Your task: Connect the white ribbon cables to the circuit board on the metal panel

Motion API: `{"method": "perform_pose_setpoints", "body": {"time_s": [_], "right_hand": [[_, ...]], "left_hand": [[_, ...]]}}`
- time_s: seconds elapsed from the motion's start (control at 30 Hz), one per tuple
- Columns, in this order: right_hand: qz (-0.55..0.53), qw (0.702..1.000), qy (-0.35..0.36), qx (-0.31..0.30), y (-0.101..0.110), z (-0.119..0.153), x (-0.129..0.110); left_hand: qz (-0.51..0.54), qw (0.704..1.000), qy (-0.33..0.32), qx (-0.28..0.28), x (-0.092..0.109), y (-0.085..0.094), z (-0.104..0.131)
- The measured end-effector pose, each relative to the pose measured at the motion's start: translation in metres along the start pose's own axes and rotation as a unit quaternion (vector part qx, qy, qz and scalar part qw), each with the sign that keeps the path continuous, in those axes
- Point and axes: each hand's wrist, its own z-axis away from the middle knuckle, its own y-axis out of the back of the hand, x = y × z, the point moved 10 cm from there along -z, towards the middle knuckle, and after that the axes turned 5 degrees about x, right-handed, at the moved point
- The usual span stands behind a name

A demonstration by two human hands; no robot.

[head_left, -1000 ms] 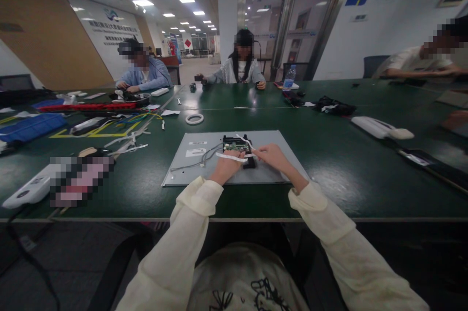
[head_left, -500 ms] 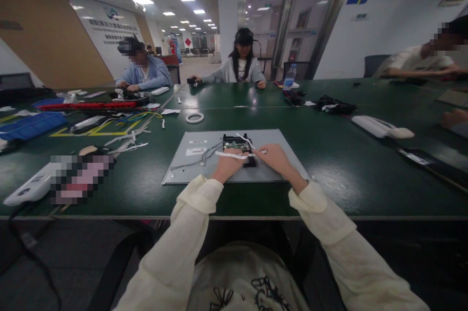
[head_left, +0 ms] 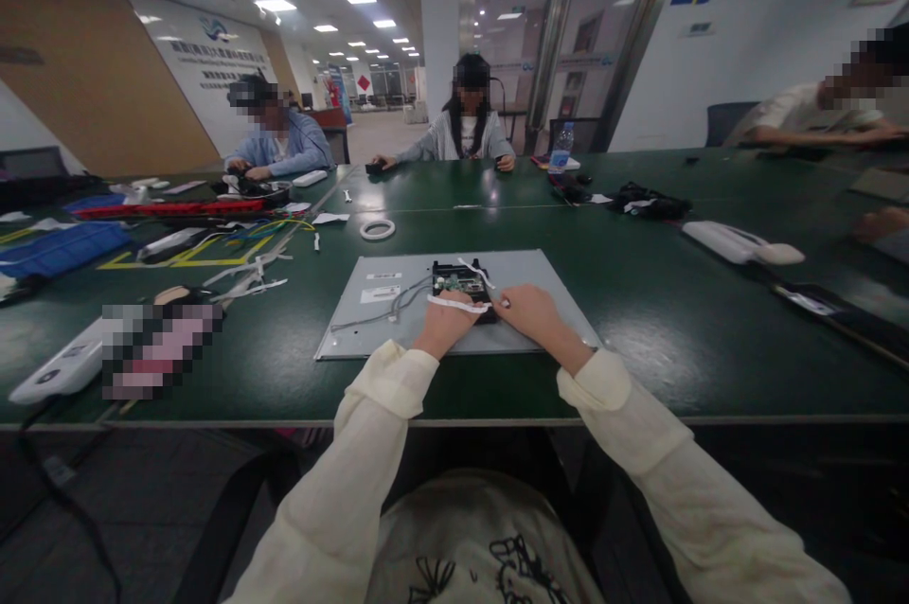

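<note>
A flat grey panel point(head_left: 383, 336) lies on the table before me. On it sits a black frame with a green circuit board point(head_left: 454, 282), and thin grey cables point(head_left: 398, 306) run from its left side. My left hand point(head_left: 444, 328) is closed at the board's near edge, with a strip of white tape point(head_left: 454, 304) across its fingers. The strip's right end meets the pinched fingertips of my right hand point(head_left: 536, 315). A second white strip point(head_left: 477, 271) slants over the top of the board. My fingers hide the lower part of the black frame.
Beyond the panel lies a roll of white tape point(head_left: 377, 229). Loose white strips point(head_left: 256, 277), a power strip point(head_left: 67, 363) and a blue tray point(head_left: 63, 244) are on the left. A white device point(head_left: 735, 242) lies right. Several people sit around the green table point(head_left: 660, 301).
My hands have come closer together over the board. The white strip has shifted slightly right, and less of it shows between my hands. The panel has stayed in place.
</note>
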Motion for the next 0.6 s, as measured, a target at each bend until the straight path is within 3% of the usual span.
{"method": "perform_pose_setpoints", "body": {"time_s": [0.4,0.6], "right_hand": [[-0.003,1.000,0.007,0.023,0.011,0.001,-0.004],[0.000,1.000,0.002,0.006,0.007,0.001,-0.006]], "left_hand": [[0.015,0.999,0.035,-0.006,-0.008,0.006,0.000],[0.005,0.998,0.061,-0.025,-0.009,0.006,0.001]]}}
